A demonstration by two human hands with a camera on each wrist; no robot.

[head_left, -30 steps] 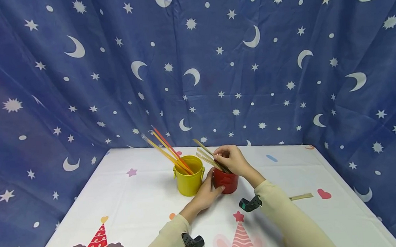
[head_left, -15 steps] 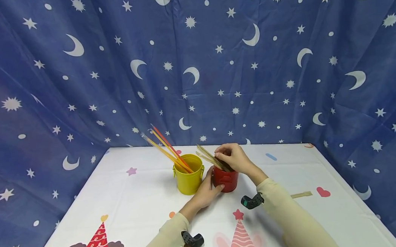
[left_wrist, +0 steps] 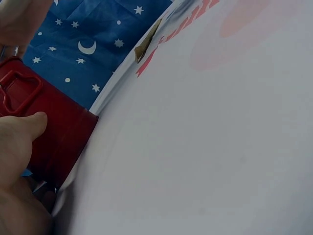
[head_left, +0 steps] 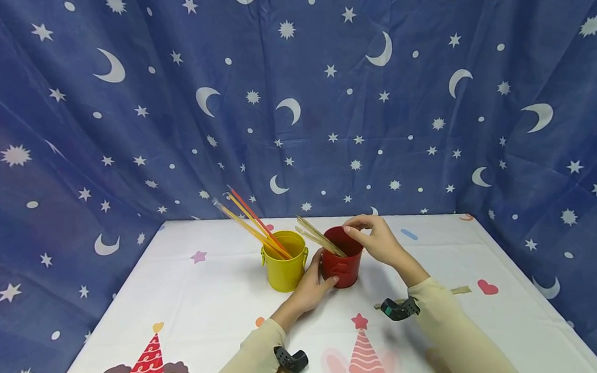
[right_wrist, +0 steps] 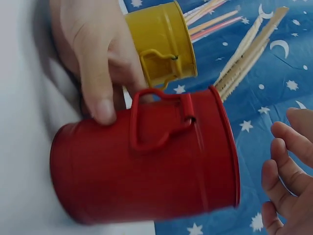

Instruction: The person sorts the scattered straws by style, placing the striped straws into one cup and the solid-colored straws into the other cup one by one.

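Observation:
My left hand (head_left: 310, 288) grips the red bucket (head_left: 342, 269) low on its side, with the thumb across the front. Several thin wooden sticks (head_left: 318, 238) stand in that bucket and lean left over its rim. At the bucket's right rim is my right hand (head_left: 376, 239), its fingers loosely bent and holding nothing. In the right wrist view the right hand (right_wrist: 293, 181) is apart from the red bucket (right_wrist: 151, 171), beyond its mouth. Close on the left stands a yellow bucket (head_left: 283, 276) holding yellow, orange and red sticks (head_left: 254, 223), also leaning left.
A flat wooden stick (head_left: 461, 290) lies on the white printed tablecloth (head_left: 207, 289), partly hidden behind my right wrist. A blue curtain (head_left: 320, 122) with moons and stars hangs behind the table.
My right hand has let go of the wooden sticks and moved right, off the bucket's mouth. The sticks now rest leftward in the red bucket. My left hand has kept its grip.

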